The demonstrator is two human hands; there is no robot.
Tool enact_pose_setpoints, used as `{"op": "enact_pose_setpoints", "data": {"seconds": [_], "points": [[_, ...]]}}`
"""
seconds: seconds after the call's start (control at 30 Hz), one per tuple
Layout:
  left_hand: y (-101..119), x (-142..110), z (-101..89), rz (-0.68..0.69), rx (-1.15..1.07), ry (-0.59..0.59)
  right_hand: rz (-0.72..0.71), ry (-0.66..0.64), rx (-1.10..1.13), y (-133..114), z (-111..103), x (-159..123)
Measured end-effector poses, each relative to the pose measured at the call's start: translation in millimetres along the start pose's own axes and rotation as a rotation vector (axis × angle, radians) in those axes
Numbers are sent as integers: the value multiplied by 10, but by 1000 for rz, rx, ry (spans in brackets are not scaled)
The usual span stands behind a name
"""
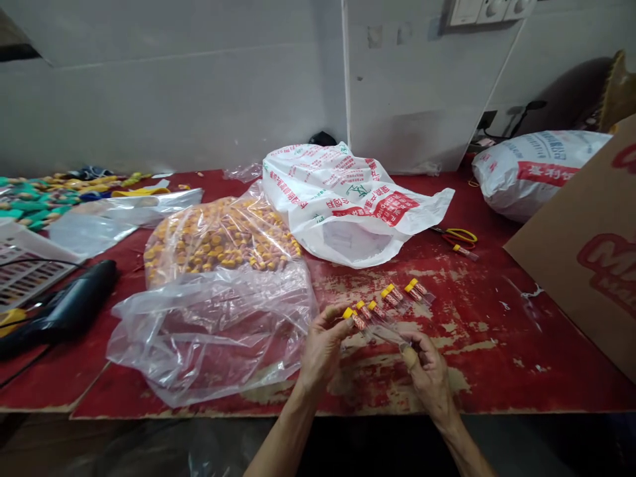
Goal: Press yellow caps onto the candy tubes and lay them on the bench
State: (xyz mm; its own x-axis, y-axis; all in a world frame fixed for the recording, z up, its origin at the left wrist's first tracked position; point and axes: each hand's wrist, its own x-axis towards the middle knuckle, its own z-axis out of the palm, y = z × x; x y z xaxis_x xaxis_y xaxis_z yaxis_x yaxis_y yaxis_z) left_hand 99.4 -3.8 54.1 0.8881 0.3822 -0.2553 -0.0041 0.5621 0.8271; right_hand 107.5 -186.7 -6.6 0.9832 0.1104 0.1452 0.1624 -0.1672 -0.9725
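My left hand [322, 344] is closed on a small yellow-capped tube [358, 322] with a red-and-white pattern, gripping it near the cap. A narrow piece of clear plastic [385, 331] stretches from this tube toward my right hand [427, 371]. The right thumb and fingers pinch the plastic's far end. Just beyond my hands, several similar yellow-capped tubes [393, 295] lie on the worn red tabletop [477, 377], with clear plastic trailing from them. Left of my hands rests a large clear bag [218, 331] filled with many more yellow-capped pieces.
A white printed sack [358, 199] lies behind the tubes. Yellow-handled scissors [460, 235] sit to its right, near a full sack [536, 172] and a cardboard box [591, 258]. At left are a black tool [74, 305] with a cord, a white basket [30, 265] and green pieces [34, 202].
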Motion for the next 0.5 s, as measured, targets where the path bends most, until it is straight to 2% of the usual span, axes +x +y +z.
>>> {"op": "enact_pose_setpoints", "data": {"seconds": [0.17,0.3,0.37,0.5], "points": [[-229,-186,-50,-25,-122,121,-101,-53,-37,-30,68,-85],[-326,-268,-111,20,-202,191,-164,-78,-108,-86,128,-125],[-353,-311,-153,55,-183,186,-171,-79,-126,-117,159,-144],[-393,-423,-255,85,19,109,-163,-101,-118,-115,217,-182]]}}
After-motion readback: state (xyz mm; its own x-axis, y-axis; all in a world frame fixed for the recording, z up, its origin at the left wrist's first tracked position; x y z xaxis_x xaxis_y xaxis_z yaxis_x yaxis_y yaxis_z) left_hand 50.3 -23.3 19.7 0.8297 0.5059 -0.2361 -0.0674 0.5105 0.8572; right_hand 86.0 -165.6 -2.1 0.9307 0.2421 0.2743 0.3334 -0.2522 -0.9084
